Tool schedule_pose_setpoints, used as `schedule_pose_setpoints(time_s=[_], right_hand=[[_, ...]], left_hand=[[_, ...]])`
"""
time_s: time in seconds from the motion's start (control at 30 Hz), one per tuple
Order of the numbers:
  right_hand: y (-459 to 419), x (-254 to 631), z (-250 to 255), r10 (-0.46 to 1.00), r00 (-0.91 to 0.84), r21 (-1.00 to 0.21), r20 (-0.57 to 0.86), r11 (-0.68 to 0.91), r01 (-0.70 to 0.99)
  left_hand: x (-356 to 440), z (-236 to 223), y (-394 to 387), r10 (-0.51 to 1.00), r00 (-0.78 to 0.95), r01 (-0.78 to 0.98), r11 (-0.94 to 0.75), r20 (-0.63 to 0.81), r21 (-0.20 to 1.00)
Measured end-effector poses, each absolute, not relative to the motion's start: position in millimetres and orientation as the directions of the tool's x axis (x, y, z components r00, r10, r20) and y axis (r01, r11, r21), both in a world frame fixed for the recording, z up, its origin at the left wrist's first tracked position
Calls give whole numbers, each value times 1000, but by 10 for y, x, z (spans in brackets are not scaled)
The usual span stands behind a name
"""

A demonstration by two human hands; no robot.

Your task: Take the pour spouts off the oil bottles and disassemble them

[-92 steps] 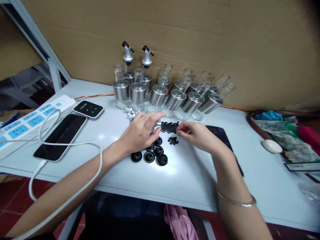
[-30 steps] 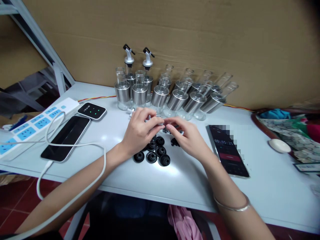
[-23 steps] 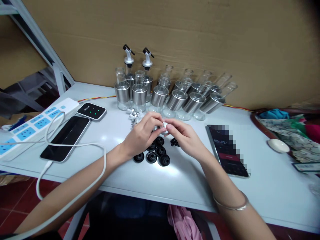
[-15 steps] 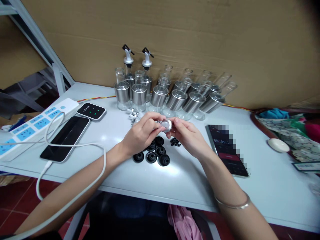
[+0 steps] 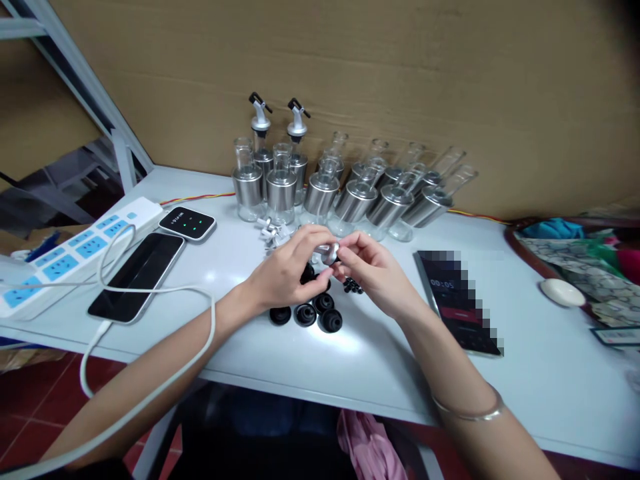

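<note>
Between my two hands is a silver pourer spout, tilted so its rounded base faces right. My left hand holds its narrow end with the fingers, the thumb lowered away from it. Fingertips of my right hand pinch the base; something dark shows at its edge, too small to name. Below my hands lie several black ridged stoppers, partly covered by my left hand. A small heap of tiny black parts sits under my right hand. More silver spouts lie behind my left hand.
Glass-and-steel bottles stand in rows at the back, two topped with pourers. On the left are a power strip, a phone, a small device and a white cable. A tablet-like screen and white dish lie right.
The spout has turned from showing its round underside towards me to a more sideways tilt. My left thumb has moved down off it. The view has shifted slightly.
</note>
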State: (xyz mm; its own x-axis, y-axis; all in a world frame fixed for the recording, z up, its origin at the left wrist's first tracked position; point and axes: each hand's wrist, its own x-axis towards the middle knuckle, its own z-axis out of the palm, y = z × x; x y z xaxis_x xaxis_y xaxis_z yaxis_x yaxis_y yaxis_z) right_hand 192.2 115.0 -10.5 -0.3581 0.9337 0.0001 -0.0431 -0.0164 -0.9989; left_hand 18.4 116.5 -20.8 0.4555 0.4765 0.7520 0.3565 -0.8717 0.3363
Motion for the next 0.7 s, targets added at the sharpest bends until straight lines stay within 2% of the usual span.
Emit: schedule_pose_setpoints(time_s=[0.2,0.3,0.5,0.7], right_hand=[[1121,1917,-48,927,-372,-997,57,70,21],[1125,1918,-39,930,-361,-995,74,93,35],[1148,1884,-116,934,-350,-994,77,44,-102],[1108,1878,-100,932,-344,-994,111,111,-21]], left_hand=[[186,-239,1205,507,438,349,-857,742,380],[188,-253,1232,492,432,347,-864,756,364],[174,-287,1248,493,430,349,-863,756,365],[150,-283,1212,470,436,413,-862,768,292]])
